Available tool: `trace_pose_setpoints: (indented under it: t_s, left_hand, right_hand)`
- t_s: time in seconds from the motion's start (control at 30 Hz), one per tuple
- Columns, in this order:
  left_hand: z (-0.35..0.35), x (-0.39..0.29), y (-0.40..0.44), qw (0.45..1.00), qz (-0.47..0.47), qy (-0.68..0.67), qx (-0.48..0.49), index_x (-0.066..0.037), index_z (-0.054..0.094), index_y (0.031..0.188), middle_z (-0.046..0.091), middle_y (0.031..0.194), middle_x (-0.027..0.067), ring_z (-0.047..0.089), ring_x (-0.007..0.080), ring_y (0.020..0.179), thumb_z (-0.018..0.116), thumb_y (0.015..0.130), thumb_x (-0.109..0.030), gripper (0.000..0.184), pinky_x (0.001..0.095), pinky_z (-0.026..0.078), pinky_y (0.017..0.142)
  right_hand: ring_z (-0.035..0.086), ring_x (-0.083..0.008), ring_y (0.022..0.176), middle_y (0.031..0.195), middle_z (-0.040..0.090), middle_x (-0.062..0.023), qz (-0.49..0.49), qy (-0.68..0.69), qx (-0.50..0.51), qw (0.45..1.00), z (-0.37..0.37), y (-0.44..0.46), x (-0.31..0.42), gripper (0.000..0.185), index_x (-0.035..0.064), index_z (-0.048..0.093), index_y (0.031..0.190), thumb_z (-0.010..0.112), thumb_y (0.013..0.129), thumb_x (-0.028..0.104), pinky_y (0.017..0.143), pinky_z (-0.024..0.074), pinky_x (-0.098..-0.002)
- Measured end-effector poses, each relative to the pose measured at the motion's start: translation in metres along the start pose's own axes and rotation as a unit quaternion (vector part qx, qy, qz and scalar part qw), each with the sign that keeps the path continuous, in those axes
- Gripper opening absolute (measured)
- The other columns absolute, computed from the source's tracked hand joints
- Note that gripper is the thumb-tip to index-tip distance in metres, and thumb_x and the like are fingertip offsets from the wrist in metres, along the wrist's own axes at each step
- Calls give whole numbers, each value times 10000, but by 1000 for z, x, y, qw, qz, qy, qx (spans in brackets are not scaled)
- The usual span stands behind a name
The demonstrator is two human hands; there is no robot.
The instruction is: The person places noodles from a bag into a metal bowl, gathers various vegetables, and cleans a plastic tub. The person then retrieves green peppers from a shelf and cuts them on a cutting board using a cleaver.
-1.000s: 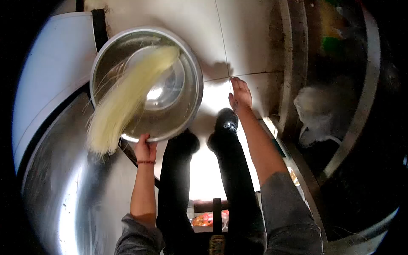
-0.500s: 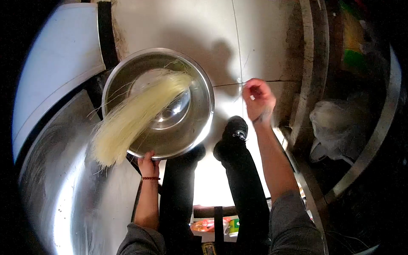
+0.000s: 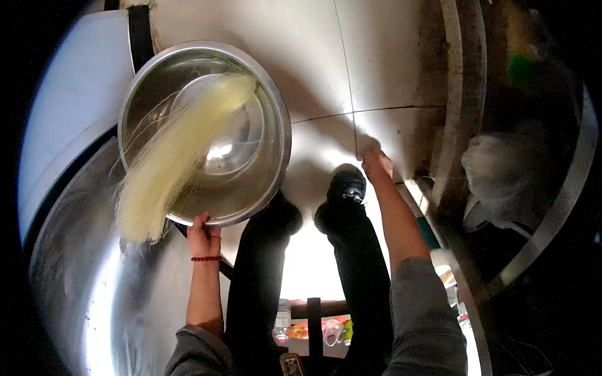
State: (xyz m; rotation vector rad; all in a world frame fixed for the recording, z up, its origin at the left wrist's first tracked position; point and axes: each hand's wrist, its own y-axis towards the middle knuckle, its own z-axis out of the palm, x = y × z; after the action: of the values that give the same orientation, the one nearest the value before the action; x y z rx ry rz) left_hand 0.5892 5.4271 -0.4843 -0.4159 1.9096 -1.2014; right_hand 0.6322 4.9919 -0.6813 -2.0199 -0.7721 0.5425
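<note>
A round metal bowl (image 3: 257, 178) is gripped at its near rim by my left hand (image 3: 204, 237), which wears a red beaded bracelet. A bundle of long pale-yellow strands (image 3: 182, 150) lies across the bowl, its loose ends hanging over the left rim. My right hand (image 3: 377, 165) is off to the right of the bowl, above the floor near a black shoe (image 3: 347, 183). Its fingers are drawn together, and whether a thin strand is between them is too small to tell.
A large shiny metal vessel (image 3: 81, 269) stands at lower left, beside a white surface (image 3: 81, 94). A metal rack (image 3: 461, 106) with a whitish plastic bag (image 3: 501, 182) is at right. Below, a bottle (image 3: 283, 318) and colourful packets (image 3: 329, 329) show between my legs.
The bowl and my left hand moved right and down, then back left and up. My right hand went from spread fingers to closed ones and now sits lower than half a second ago.
</note>
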Motion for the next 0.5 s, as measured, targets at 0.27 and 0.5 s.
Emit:
trace_pose_setpoints:
  t_s: [0.27,0.5]
  left_hand:
    - [-1,-10,13,995,-18,-91,28,-25,568,916,624,903,74,613,198,878,590,783,19,142,331,530,791]
    - [-19,0,28,997,-2,-71,8,-50,562,907,600,871,52,591,201,848,600,762,2,159,359,513,777]
  right_hand:
    - [572,-185,596,664,574,-78,-164,545,-167,805,-28,19,115,64,23,558,721,617,716,-2,517,495,-363]
    - [574,-211,600,700,606,-79,-92,455,-190,865,-2,111,135,71,13,596,750,638,697,-8,495,476,-338]
